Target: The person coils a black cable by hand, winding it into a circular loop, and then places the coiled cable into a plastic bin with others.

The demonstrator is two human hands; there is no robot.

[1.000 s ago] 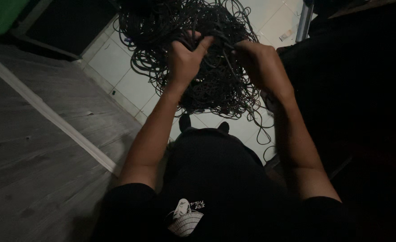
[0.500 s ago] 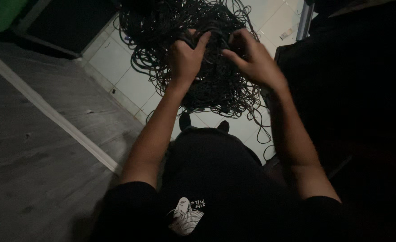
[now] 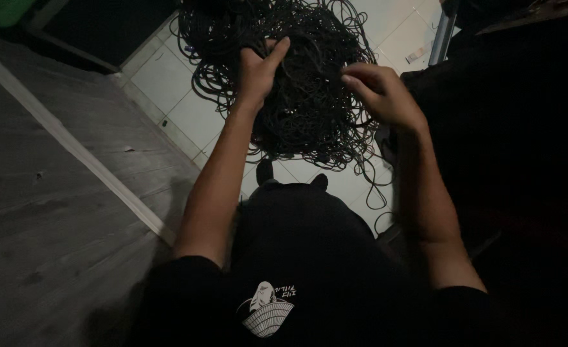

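Hands: left hand (image 3: 258, 71) and right hand (image 3: 380, 96) grip tangled black cable (image 3: 309, 109)

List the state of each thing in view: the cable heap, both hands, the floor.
tangled black cable: one knotted heap of loops, lying on the white tiled floor, loose strands trailing off its lower right edge.
left hand: closed around strands at the heap's upper left, thumb raised.
right hand: fingers curled, pinching strands at the heap's right side.
grey plank floor: bare, edged by a pale strip.
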